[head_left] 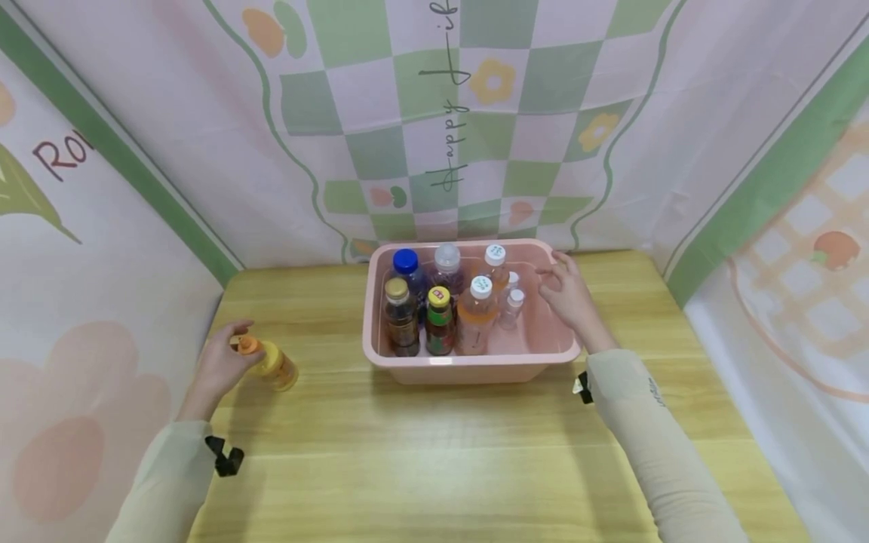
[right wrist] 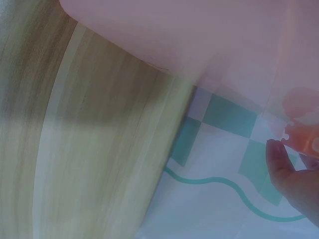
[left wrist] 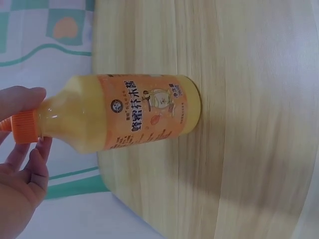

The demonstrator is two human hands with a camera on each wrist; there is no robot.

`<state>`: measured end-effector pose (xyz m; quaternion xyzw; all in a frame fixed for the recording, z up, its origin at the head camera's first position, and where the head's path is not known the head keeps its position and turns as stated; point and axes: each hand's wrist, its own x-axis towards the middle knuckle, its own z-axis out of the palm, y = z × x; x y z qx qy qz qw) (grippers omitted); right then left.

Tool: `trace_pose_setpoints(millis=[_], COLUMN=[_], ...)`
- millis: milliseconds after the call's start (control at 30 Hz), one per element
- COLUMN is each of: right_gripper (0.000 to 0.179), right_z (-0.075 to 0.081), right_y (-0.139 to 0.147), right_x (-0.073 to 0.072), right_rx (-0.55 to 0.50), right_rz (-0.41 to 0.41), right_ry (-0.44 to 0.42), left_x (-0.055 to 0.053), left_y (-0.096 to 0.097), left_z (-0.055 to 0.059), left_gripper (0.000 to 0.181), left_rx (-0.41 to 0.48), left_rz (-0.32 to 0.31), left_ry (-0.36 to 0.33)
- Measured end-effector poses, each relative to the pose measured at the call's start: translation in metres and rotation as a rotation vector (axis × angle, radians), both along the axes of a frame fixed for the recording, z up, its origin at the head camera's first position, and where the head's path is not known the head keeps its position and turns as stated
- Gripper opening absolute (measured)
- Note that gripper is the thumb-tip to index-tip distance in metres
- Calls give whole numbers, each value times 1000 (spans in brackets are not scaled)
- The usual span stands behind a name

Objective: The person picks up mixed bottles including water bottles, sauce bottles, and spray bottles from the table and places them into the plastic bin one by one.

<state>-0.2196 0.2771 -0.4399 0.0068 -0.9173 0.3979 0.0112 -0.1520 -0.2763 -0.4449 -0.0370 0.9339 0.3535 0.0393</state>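
Observation:
My left hand (head_left: pixel 222 360) pinches the orange cap (left wrist: pixel 25 126) of a yellow honey mustard squeeze bottle (left wrist: pixel 134 113). This bottle (head_left: pixel 277 367) is at the left of the wooden table, its orange label showing in the left wrist view. Over the right end of a pink plastic bin (head_left: pixel 422 365) is my right hand (head_left: pixel 569 296), fingers bent, thumb and forefinger close together. In the right wrist view that hand (right wrist: pixel 294 179) shows by its fingertips, beside an orange shape (right wrist: pixel 302 135) with a notched edge; I cannot tell whether the hand holds it.
Inside the bin stand a blue-capped bottle (head_left: pixel 406 264), a brown-capped dark bottle (head_left: pixel 402 320), a yellow-capped sauce bottle (head_left: pixel 439 324), a clear-capped bottle (head_left: pixel 447 262), white-capped orange drinks (head_left: pixel 475 324) and small clear bottles (head_left: pixel 511 313). A patterned curtain (head_left: pixel 421 128) hangs behind the table (head_left: pixel 434 467).

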Motion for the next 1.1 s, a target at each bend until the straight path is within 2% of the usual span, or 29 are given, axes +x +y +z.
trace_pose_setpoints(millis=[433,733,933,1100], right_gripper=[40,40,40,40], right_z=[0,1,0,0], right_y=[-1,-1,0,0], right_x=[0,1,0,0], right_rx=[-2,2,5,8], right_rz=[1,2,-3,-5], right_ry=[5,-5,-6,-9], left_x=[2,2,3,5], left_y=[5,8,9,12], left_z=[-5,-9,-10,-10], left_gripper=[62,60,58,57], left_rx=[25,42,66,80], left_rz=[60,67,76,78], left_ry=[83,138,145,119])
